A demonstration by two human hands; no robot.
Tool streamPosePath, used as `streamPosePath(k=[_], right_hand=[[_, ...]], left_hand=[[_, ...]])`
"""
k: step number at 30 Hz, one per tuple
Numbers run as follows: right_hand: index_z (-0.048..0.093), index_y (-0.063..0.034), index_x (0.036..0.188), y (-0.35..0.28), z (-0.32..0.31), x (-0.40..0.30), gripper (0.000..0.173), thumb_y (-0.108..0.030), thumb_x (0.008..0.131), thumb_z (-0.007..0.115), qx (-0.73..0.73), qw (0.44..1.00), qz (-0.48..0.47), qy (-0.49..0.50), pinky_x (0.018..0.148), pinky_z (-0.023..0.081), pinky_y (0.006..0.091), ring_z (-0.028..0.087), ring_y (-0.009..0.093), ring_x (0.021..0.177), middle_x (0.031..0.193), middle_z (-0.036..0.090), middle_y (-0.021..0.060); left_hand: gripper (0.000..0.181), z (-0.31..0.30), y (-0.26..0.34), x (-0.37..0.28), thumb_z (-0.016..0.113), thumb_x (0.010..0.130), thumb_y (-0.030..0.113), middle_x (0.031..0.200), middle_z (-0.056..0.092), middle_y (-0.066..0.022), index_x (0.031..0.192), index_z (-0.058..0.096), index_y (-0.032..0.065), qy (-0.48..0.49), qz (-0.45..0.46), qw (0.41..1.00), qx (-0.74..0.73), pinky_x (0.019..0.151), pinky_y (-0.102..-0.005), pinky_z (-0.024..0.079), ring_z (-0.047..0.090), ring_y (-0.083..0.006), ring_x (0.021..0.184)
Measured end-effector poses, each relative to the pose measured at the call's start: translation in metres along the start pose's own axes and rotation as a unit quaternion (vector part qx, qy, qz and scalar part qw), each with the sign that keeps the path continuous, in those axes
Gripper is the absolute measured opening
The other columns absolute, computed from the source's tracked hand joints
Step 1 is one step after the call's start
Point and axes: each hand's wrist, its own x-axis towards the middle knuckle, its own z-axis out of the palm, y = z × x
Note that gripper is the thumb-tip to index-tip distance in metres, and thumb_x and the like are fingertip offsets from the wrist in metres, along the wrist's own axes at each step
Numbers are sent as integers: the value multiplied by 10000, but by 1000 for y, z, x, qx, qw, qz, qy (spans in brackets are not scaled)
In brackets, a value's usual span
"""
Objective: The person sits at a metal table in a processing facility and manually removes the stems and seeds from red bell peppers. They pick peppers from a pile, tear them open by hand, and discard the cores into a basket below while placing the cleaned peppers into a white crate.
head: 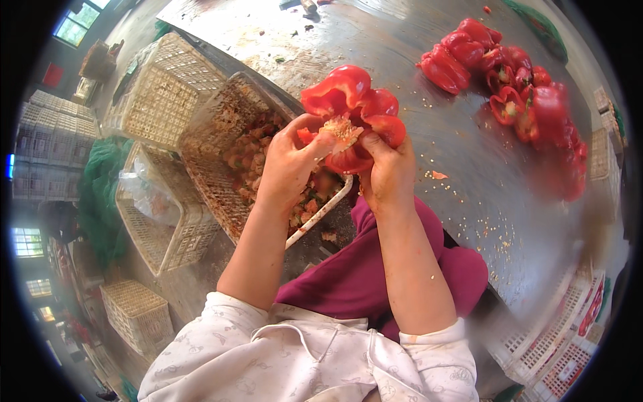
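Observation:
A red bell pepper (346,83), torn open, is held up between both hands above the edge of the metal table. My left hand (294,158) grips its left side, the thumb against the pale seed core (342,131). My right hand (389,166) holds the right side, its thumb pressed into the flesh. Below and left of the pepper, a soiled plastic crate (211,191) contains many pepper cores and scraps (251,156). My forearms and the pepper cover part of that crate.
Red peppers (502,75) lie heaped on the metal table (442,145), among scattered seeds (495,246). White plastic crates (161,95) stand at the left, one with a clear plastic bag (150,193). Green netting (103,196) hangs beside them. More crates (547,326) are at lower right.

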Motion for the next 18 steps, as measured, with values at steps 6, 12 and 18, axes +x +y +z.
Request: streamPosePath(k=[6,12,18], right_hand=[[434,4,1184,1,1,4,401,86,797,505,-253,959,-89,-86,847,435,274,546,181,967,1088,541,100],[394,13,1228,11,-1,7,508,117,744,506,-479,837,-208,-165,905,409,308,521,208,1049,1134,522,153],[433,6,1194,15,7,4,414,137,802,419,-181,979,-52,-81,866,456,296,522,175,1019,1117,514,105]], left_hand=[[445,-11,16,11,710,701,210,909,606,-33,1051,558,-18,-78,4,990,117,712,-249,454,554,-86,785],[375,-22,4,12,670,697,49,905,591,-29,1043,531,15,-109,-88,986,86,677,-255,475,570,-109,782],[235,-10,-21,3,599,795,185,776,574,2,955,573,15,-11,-69,990,-123,507,-217,394,507,-70,607]])
